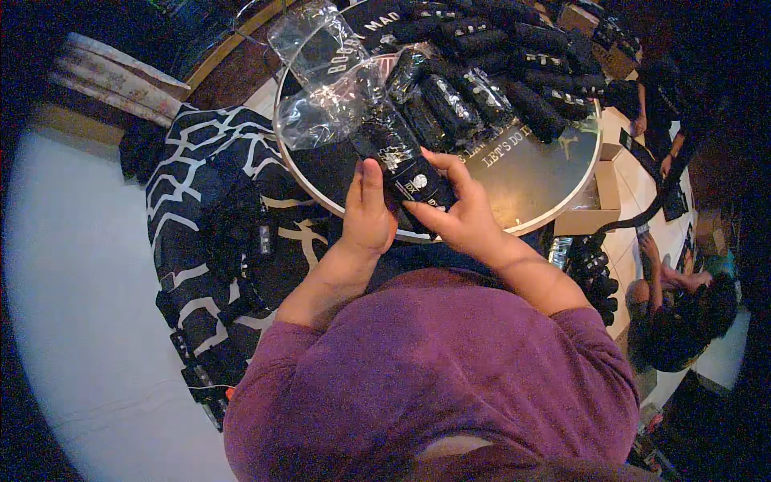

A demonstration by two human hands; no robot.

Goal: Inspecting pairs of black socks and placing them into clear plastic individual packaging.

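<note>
Both my hands hold a rolled black cloth bundle [409,172] with white print, over the near edge of a round table [542,187]. My left hand [370,214] presses along its left side with the thumb up. My right hand [461,208] grips its right side and lower end between thumb and fingers. Clear plastic bags [325,114] lie just beyond the bundle, and whether its upper end is inside one I cannot tell. Several rolls in clear plastic [449,105] lie to the right of the bags. Farther back many black rolls [533,105] are piled.
A patterned black-and-white cloth [199,150] covers a surface at the left, with dark items on it. An open cardboard box [587,220] stands at the right of the table, near more dark rolls [593,271]. Two other people [680,307] are at the right.
</note>
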